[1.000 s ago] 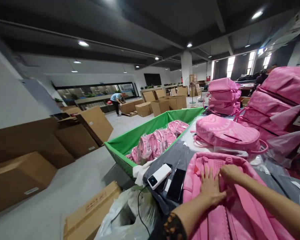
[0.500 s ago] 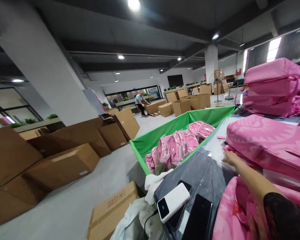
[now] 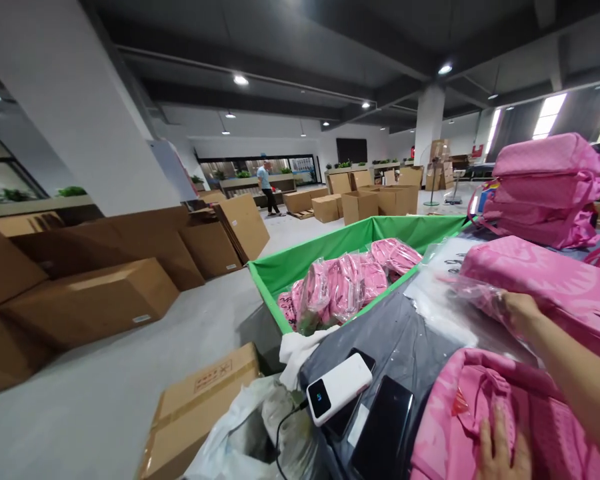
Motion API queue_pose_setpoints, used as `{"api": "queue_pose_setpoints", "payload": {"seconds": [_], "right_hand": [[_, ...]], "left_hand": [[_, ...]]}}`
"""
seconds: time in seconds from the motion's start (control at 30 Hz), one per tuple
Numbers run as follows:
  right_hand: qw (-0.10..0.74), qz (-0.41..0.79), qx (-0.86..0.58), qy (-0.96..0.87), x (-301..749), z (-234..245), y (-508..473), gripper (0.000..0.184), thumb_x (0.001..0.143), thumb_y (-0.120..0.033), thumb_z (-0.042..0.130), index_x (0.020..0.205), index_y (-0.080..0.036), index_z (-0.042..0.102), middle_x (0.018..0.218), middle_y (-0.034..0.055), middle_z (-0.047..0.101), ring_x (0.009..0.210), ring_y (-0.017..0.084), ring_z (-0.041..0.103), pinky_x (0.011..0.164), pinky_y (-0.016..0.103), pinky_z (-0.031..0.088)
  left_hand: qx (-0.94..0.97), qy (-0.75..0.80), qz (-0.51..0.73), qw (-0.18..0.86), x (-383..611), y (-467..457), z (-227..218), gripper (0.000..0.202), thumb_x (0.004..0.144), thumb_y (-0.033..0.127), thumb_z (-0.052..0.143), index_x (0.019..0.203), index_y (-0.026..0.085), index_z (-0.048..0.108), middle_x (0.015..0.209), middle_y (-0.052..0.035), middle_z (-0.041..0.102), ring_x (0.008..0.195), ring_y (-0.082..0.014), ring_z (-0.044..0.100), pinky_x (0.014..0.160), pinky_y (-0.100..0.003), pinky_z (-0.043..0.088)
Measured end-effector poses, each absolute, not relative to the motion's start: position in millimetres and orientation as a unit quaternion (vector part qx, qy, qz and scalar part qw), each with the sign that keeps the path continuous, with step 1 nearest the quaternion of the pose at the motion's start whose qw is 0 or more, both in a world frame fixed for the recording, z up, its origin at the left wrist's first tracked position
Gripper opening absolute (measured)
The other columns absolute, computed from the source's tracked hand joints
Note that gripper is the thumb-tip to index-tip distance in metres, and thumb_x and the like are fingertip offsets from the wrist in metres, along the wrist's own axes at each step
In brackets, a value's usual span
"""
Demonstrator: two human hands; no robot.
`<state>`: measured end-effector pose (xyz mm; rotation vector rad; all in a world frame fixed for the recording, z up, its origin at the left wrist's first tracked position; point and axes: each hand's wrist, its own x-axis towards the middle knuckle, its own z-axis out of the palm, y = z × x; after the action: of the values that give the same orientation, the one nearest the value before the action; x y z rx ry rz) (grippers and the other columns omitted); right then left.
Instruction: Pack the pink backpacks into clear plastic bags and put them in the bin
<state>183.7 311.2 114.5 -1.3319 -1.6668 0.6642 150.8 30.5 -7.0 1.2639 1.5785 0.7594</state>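
Note:
My right hand (image 3: 523, 313) reaches in from the right, its fingers closed on a clear plastic bag (image 3: 473, 293). That bag lies by the edge of a large pink backpack (image 3: 545, 270), over white plastic sheeting (image 3: 435, 303). Lower down, my left hand (image 3: 503, 450) rests with fingers spread on another pink backpack (image 3: 445, 413), next to its gathered pink straps. A small red piece (image 3: 460, 402) shows inside this backpack. The frame's bottom edge cuts off the left wrist.
A white power bank (image 3: 345, 383) and a black phone (image 3: 385, 423) lie on the dark table cover (image 3: 380, 340). Beyond stands a green-sided bin (image 3: 267, 287) with bagged pink backpacks. More pink backpacks (image 3: 540, 187) are stacked at right. Cartons (image 3: 205, 400) stand left; a person (image 3: 267, 187) is far off.
My right hand has drawn back to the right with the plastic bag. More of my left hand shows on the lower backpack. The distant person has straightened up and the view has shifted.

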Motion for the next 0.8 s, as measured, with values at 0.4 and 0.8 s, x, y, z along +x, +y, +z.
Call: {"api": "queue_pose_setpoints", "payload": {"seconds": [0.4,0.8], "right_hand": [[0.339,0.250,-0.371,-0.828,252,250,125,0.062,0.065,-0.084,0.069,0.065,-0.023,0.059,0.061,0.0013,0.054,0.057,0.015,0.048,0.052,0.029,0.041],[0.377,0.223,-0.300,-0.847,225,154,-38,0.056,0.096,-0.072,0.040,0.071,-0.024,0.055,0.067,0.0026,0.060,0.062,0.019,0.059,0.060,0.031,0.052]], "left_hand": [[0.593,0.456,0.555,0.363,122,-16,65,0.081,0.070,0.085,0.064,0.122,0.023,0.070,0.132,-0.0163,0.066,0.133,-0.0424,0.049,0.118,-0.066,0.028],[0.318,0.413,0.764,0.381,105,-107,113,0.059,0.073,0.076,0.073,0.075,0.018,0.064,0.071,-0.0031,0.066,0.070,-0.0179,0.061,0.072,-0.031,0.052]]}}
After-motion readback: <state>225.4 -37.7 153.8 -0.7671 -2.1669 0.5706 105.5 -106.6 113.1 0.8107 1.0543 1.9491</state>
